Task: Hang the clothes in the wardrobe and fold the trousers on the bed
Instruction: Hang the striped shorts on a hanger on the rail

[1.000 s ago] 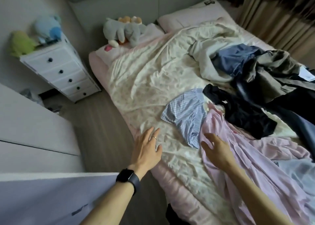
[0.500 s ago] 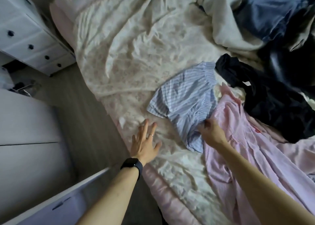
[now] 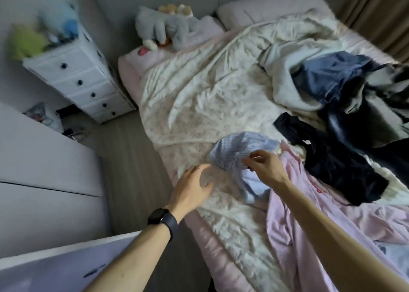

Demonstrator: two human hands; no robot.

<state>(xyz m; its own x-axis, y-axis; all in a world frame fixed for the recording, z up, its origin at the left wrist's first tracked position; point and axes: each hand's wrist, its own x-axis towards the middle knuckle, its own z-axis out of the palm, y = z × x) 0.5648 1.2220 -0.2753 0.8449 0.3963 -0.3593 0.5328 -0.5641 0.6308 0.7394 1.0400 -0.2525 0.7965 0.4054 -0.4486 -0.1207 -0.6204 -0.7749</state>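
At the far left stood a white chest of drawers (image 3: pixel 84 85), with pale wardrobe panels (image 3: pixel 44 158) nearer. The left hand (image 3: pixel 192 189) was spread, fingers loose and holding nothing, low over the cream quilt (image 3: pixel 210 92) at the bed's near edge, just beside the blue striped garment (image 3: pixel 239 154). Blur hid whether it touched the quilt. The right hand (image 3: pixel 263 167) pinched that garment's edge between thumb and fingers, raising a bunched part while the rest trailed down. The hands were apart, and only the right one gripped. The step looked like picking this piece up for sorting. To do it well, the free left hand would likely need to take a second edge, so the cloth could be opened out and read as a top or as trousers before choosing hanger or fold. It lay against the pink garment (image 3: pixel 309 214), so a straight lift should avoid dragging that along. Farther right lay a black garment (image 3: pixel 332 158) and a heap of blue and dark clothes (image 3: pixel 336 77), neither in hand.
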